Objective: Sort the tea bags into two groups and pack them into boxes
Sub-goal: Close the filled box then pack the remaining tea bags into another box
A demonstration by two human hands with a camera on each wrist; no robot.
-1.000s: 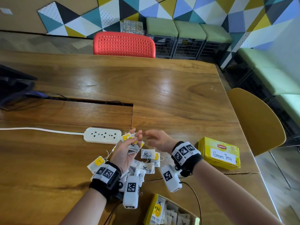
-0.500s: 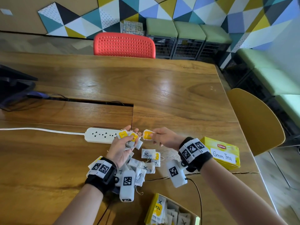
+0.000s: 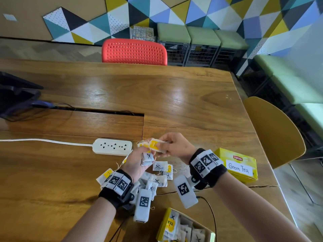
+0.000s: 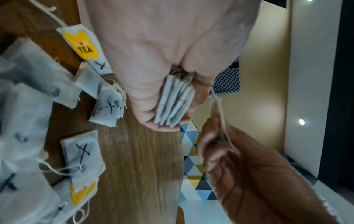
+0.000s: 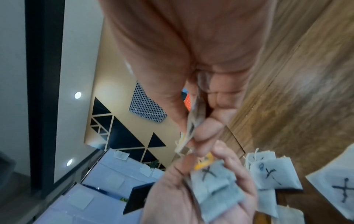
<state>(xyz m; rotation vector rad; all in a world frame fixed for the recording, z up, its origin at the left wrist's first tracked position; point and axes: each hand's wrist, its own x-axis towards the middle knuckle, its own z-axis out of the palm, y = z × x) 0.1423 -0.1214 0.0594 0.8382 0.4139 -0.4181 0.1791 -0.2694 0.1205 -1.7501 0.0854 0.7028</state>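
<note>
The left hand [image 3: 138,163] grips a small stack of tea bags [image 4: 175,100]; just beside it the right hand [image 3: 174,147] pinches one tea bag [image 3: 156,145], probably tangled by strings. Pull gently above the bench [image 3: 174,95].

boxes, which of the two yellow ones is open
The near yellow box, at the table's front edge close to the person, is open, with tea bags standing inside. The box labelled Green Tea beside the right wrist is closed.
</note>
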